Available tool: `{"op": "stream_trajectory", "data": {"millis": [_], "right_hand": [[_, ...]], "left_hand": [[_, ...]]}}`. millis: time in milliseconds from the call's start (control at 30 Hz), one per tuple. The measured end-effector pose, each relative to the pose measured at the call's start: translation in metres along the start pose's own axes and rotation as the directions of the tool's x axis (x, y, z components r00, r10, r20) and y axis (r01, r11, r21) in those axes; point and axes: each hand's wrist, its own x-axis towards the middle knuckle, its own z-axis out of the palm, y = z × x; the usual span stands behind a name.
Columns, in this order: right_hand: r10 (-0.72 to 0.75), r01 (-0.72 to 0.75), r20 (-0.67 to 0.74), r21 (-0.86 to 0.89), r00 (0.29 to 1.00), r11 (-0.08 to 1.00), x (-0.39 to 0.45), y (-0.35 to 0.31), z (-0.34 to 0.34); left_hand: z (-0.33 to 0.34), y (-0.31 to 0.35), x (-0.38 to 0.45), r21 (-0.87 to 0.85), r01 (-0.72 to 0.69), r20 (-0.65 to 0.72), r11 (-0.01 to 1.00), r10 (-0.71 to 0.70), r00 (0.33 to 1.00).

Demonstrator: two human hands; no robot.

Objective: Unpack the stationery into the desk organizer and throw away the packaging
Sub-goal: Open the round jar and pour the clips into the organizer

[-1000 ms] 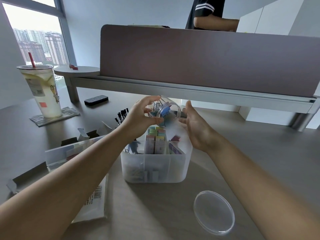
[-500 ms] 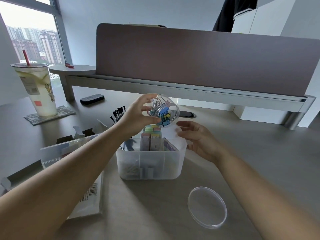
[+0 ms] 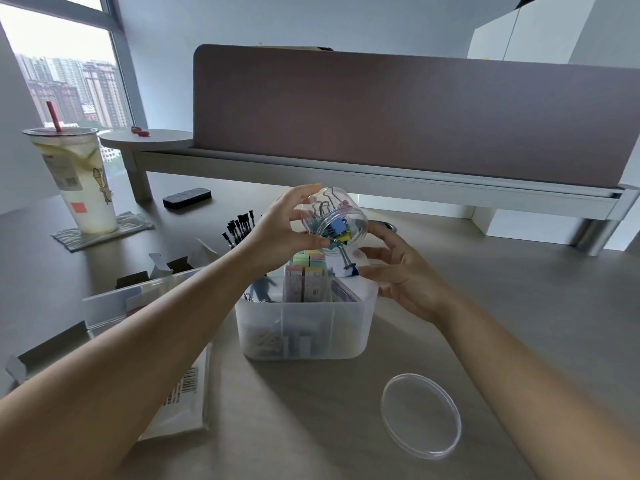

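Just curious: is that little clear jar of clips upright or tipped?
Tipped: the clear plastic jar lies sideways in the left hand, one blue binder clip falling out.

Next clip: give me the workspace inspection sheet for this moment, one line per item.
Surface: grey desk, in use.
Job's things: clear jar of binder clips tipped over the translucent desk organizer; one blue binder clip dropping out; sticky notes upright inside; jar lid lying on the desk near the camera.
Clutter: opened cardboard packaging, barcoded packet, clear box, black pens.
Hands: left hand grips the jar; right hand open beside the organizer's rim.
Cables: nothing seen.
Surroundings: iced drink cup on a coaster, black remote-like object, desk partition, window.
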Motion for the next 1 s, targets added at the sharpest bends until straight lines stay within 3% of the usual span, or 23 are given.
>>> {"op": "stream_trajectory", "data": {"millis": [1000], "right_hand": [[0.006,-0.006,-0.077,0.008,0.997,1.0,0.0009,0.0008,-0.001]], "left_hand": [[0.0021,-0.0016,0.004,0.11,-0.029,0.013,0.993,0.028,1.0]]}}
